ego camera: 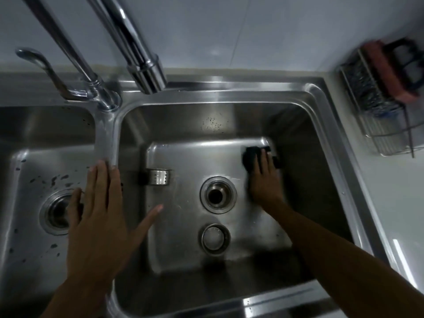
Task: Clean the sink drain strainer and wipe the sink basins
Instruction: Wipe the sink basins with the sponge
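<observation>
1. The strainer basket (159, 177) lies on its side at nine o'clock of the open drain (217, 195); its plug (215, 238) sits at six.
2. The right hand (263, 180) presses a black cloth (252, 157) flat at two o'clock; I'd sweep overlapping strokes toward the drain.
3. The left hand (101, 203) rests splayed and empty on the divider (106, 134).

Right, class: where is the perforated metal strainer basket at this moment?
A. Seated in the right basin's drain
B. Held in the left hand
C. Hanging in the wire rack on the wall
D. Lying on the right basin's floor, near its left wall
D: the perforated metal strainer basket lies on the right basin floor by its left wall, while the round drain opening is empty and the left hand holds nothing.
</observation>
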